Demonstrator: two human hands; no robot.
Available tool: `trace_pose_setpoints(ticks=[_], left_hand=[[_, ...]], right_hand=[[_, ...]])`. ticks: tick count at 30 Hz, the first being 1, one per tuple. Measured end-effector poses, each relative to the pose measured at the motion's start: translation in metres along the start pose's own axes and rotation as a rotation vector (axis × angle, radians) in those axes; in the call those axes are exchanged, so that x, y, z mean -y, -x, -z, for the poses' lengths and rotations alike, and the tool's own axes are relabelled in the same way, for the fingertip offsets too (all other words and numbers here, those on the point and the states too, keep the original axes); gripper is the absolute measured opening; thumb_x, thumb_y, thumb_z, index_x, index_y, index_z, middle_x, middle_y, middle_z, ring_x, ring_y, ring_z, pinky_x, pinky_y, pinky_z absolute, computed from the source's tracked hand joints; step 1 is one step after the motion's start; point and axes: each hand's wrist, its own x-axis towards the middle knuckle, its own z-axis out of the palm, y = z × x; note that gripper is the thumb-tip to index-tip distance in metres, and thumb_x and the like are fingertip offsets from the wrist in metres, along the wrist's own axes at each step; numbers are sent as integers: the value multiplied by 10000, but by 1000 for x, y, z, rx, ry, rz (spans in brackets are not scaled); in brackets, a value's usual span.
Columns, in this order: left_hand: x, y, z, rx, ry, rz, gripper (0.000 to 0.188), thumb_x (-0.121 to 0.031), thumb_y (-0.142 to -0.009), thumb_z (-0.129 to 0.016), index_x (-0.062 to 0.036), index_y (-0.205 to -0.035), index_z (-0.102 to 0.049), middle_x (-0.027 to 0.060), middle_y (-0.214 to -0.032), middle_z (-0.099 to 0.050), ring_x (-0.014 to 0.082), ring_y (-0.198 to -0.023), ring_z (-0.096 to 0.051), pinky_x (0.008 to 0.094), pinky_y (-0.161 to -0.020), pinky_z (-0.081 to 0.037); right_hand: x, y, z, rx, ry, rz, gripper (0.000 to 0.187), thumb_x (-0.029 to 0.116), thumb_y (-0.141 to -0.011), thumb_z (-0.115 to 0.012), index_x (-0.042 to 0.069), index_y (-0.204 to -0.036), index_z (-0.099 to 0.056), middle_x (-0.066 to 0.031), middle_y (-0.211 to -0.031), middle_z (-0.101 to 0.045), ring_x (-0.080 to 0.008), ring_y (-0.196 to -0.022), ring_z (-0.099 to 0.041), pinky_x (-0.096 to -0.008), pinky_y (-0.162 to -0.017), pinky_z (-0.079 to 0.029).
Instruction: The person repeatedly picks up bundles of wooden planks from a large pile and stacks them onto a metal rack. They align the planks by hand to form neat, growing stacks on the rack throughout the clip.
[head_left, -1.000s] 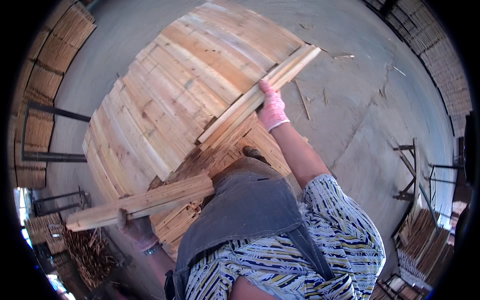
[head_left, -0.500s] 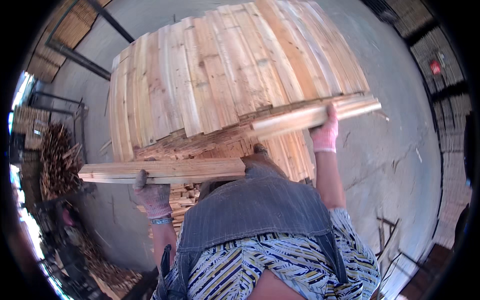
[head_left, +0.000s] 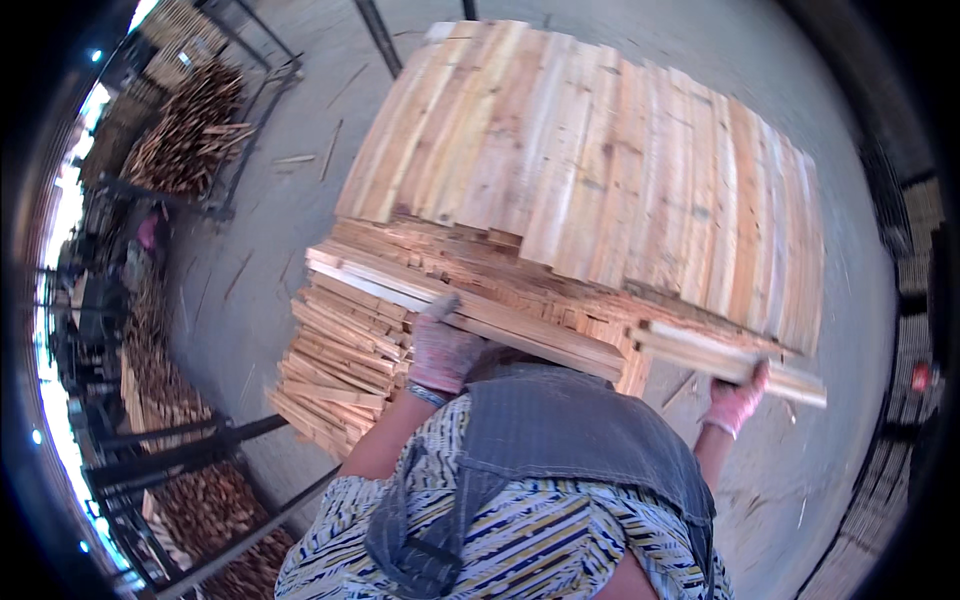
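My left hand (head_left: 445, 348), in a dirty pinkish work glove, is closed round a bundle of long wooden boards (head_left: 540, 338). The bundle slants from upper left to lower right in front of my body. In my gloved right hand (head_left: 738, 396) is a smaller bundle of boards (head_left: 695, 350), gripped toward its right end. Both bundles lie along the near side of a large stack of boards (head_left: 620, 170), whose top boards sit side by side. Below the left bundle is a lower pile of loose wooden slats (head_left: 345, 350).
Heaps of thin wood scraps (head_left: 190, 135) stand in dark metal frames (head_left: 240, 435) on the left. Stacks of boards (head_left: 912, 350) line the right edge. Scattered wood slivers (head_left: 330, 150) lie on the grey concrete floor (head_left: 255, 330).
The view has turned left, so the large stack sits farther right in the picture. The left bundle has gone from level to slanting, closer to the stack. Both hands still hold their bundles.
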Motion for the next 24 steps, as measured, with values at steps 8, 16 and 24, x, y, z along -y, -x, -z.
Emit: trace_pose_setpoints(ticks=[8,16,24], left_hand=[[12,-85,-46,-233,-344,-284,313,-185,-1004,-618,13,-1237,-555,85,-1148,-636,178,-1061,-607,342,-941,-528],[30,-52,-38,-110,327,-162,340,-209,-1030,-562,6,-1292,-547,110,-1141,-621,247,-1080,-607,382,-1007,-492],[26,-62,-69,-146,-1292,-440,501,-241,-946,-706,27,-1312,-494,125,-1233,-631,207,-1077,-624,304,-934,-529]], right_hand=[[119,4,1,-75,76,287,414,426,-833,-770,155,-1130,-672,-43,-1150,-691,-249,-1080,-647,-486,-926,-537],[150,32,-48,94,149,379,351,369,-894,-711,107,-1126,-688,-59,-1148,-700,-234,-1085,-650,-422,-953,-532],[130,51,-94,386,283,363,467,322,-897,-725,11,-1227,-616,-137,-1120,-692,-305,-1077,-652,-440,-1031,-494]])
